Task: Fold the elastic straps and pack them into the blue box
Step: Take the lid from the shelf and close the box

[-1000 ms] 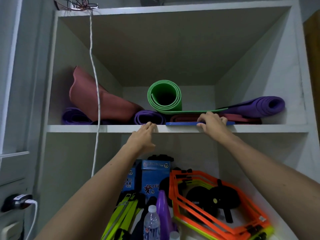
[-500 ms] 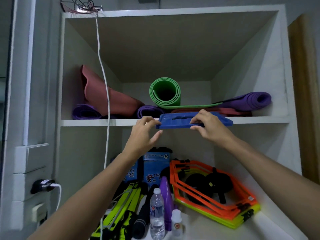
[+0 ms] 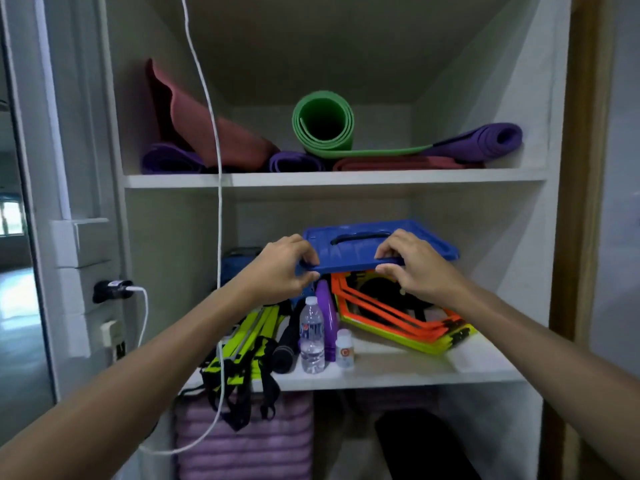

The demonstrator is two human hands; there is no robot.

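Both hands grip the blue box: left hand (image 3: 282, 268) pinches the near left edge, right hand (image 3: 414, 266) pinches the near right edge. The blue box (image 3: 377, 245) is in the air in front of the middle shelf (image 3: 398, 370), above the orange hoops (image 3: 401, 318). I'd keep it level and bring it straight back, so it misses the water bottle (image 3: 312, 336) and white cable (image 3: 218, 209).
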